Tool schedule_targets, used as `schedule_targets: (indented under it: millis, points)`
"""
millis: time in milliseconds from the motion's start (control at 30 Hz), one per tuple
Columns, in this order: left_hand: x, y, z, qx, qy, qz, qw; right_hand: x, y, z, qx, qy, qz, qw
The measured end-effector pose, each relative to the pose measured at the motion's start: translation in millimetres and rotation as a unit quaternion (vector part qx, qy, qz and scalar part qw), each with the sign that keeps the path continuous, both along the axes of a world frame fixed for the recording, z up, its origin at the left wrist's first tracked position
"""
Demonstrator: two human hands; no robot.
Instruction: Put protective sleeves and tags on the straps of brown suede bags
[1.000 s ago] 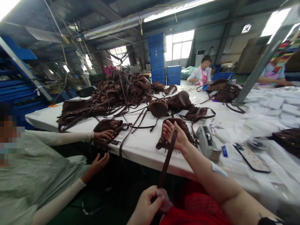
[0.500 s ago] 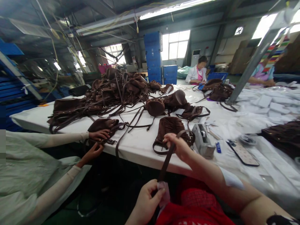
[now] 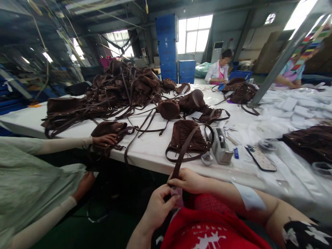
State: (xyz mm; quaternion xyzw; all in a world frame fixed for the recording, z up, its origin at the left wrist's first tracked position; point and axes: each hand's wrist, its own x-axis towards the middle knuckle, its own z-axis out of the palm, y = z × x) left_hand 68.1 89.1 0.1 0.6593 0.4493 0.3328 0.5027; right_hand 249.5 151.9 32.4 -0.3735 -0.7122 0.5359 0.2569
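Note:
A dark brown fringed bag (image 3: 181, 136) lies near the front edge of the table. Its long strap (image 3: 183, 154) runs off the edge and down to my hands. My right hand (image 3: 188, 180) is closed around the strap just past the table edge. Right below it, my left hand (image 3: 161, 204) pinches the strap's lower part together with a small pale, thin wrapping (image 3: 176, 194). The strap's end is hidden by my hands. Beside the bag stand a grey tape dispenser (image 3: 222, 147) and a small clear roll (image 3: 206, 159).
A large heap of brown bags (image 3: 124, 86) covers the back left. At left, a co-worker's hand (image 3: 105, 139) rests on another bag (image 3: 109, 128). A phone (image 3: 260, 158), a blue item (image 3: 236, 153) and a slanted metal post (image 3: 275, 65) are on the right.
My right hand has come down the strap from above the bag to just over my left hand. The co-worker's nearer hand has dropped away from their bag. My view has tilted down.

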Motion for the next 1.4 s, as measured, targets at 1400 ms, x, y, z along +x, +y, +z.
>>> schedule_targets:
  millis: [1400]
  points:
    - [6.5,-1.2,-25.5,-0.042,0.028,0.019,0.999,18.7,37.2,32.6,-0.147,0.25,-0.236,0.928]
